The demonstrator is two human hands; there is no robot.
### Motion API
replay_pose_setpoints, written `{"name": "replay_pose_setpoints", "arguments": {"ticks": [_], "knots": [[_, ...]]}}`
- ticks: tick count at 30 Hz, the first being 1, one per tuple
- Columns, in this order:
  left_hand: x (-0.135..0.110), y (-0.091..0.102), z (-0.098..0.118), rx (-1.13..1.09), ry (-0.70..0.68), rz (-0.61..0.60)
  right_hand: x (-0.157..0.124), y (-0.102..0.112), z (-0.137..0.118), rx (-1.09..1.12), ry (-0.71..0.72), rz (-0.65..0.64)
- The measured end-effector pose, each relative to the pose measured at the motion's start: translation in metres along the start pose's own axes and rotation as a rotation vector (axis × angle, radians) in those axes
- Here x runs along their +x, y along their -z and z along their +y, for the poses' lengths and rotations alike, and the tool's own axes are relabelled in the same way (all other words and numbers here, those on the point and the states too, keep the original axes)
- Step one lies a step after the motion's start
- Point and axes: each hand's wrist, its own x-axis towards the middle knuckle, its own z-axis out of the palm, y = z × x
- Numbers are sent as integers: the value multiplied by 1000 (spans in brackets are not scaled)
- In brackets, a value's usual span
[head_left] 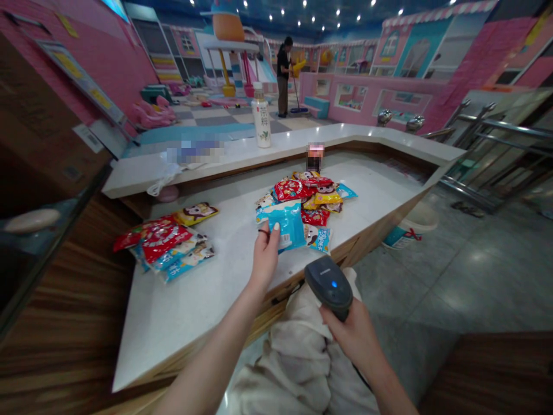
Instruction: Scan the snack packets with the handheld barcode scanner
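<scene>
My left hand point(264, 257) pinches a light blue snack packet point(287, 225) by its lower left corner and holds it up over the white counter point(207, 288). My right hand point(352, 334) grips a dark grey barcode scanner point(329, 283) with a blue light on top; its head points toward the packet from just below and to the right. Behind the packet lies a pile of red, yellow and blue snack packets point(309, 199). A second pile of packets point(166, 239) lies on the counter's left part.
A white bottle point(261, 122) stands on the raised counter ledge point(276, 151). A person with a mop point(284, 75) stands far off in the pink play area. Metal gate rails point(492, 150) are at right. Pale cloth point(298, 357) lies below my arms.
</scene>
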Motion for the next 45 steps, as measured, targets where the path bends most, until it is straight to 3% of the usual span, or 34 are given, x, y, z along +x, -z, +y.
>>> {"name": "replay_pose_setpoints", "arguments": {"ticks": [3,6,15,22,30,35,40,45], "knots": [[-13,13,-11,-210,243,65,1,-1,-3,-3,7,-10],[-24,23,-21,-280,357,87,1,-6,-5,10,7,-31],[-29,29,-34,-334,271,39,4,-16,-17,3,42,-95],[-28,27,-27,-422,352,136,1,-26,-19,-13,63,-143],[-30,24,-21,-430,308,29,-1,-28,-21,-14,72,-151],[-29,28,-28,-410,335,76,-1,-27,-21,-13,72,-131],[-35,34,-33,-348,257,99,-2,-24,-21,-21,67,-135],[-32,71,-5,47,-79,193,-4,-17,-15,-48,70,-115]]}}
